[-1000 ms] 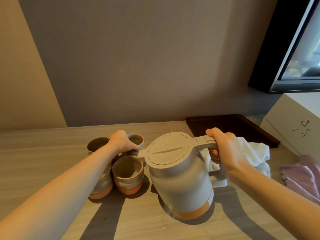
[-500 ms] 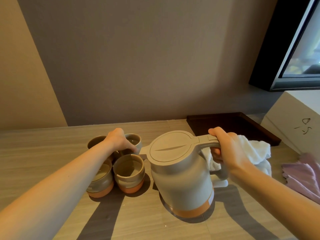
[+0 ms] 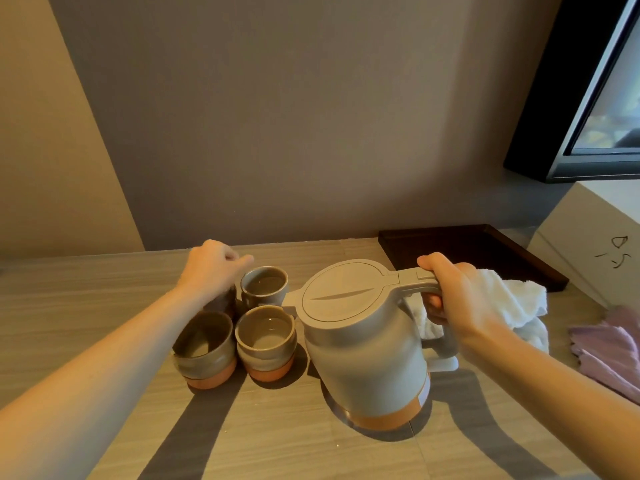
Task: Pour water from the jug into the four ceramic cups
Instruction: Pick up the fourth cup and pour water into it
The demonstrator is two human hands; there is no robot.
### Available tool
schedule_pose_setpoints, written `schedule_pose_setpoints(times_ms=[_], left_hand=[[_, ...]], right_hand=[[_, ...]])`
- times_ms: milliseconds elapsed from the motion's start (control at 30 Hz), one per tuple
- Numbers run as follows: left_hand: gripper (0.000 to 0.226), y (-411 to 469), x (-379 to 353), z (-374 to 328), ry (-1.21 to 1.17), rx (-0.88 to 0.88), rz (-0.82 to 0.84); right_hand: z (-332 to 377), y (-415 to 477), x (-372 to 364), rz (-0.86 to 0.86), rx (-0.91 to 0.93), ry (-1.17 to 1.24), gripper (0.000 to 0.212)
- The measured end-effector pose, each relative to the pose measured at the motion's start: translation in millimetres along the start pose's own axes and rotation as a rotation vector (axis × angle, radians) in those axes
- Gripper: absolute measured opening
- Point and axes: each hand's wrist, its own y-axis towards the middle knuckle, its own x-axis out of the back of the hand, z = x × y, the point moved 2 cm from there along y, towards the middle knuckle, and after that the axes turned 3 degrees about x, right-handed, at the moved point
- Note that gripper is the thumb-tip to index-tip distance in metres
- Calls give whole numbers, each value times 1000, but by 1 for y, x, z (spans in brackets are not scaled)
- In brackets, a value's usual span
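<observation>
Countertop [image 3: 104, 296]: jug [image 3: 367, 348] handle within right fingers [image 3: 434, 301]

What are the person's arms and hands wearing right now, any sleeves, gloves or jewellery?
Nothing shows: the left hand and right hand are bare, with no gloves, rings or watch in sight. Both forearms are uncovered to the frame edge, so no sleeve appears.

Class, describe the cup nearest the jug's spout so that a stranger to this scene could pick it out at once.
Find the grey jug on the wooden counter. Four cups cluster on the side its spout faces. Yours is the rear cup nearest the spout; unlike the rear cup beside it, the left hand does not cover it.
</observation>
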Motion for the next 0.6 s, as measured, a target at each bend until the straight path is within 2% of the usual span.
schedule_pose_setpoints(times_ms=[67, 200, 300, 433, 600], left_hand=[[35, -3, 2, 15, -27, 22, -58], [78, -3, -1, 44, 53, 154, 4], [93, -5, -4, 54, 79, 217, 68], [100, -4, -7, 62, 19, 326, 134], [92, -2, -8, 63, -34, 343, 102]], right_hand=[[1, 0, -1, -7, 5, -11, 62], [2, 0, -5, -27, 1, -13, 56], [4, 0, -6, -37, -7, -8, 57], [5, -1, -6, -31, -11, -15, 54], [5, -1, -6, -30, 4, -30, 53]])
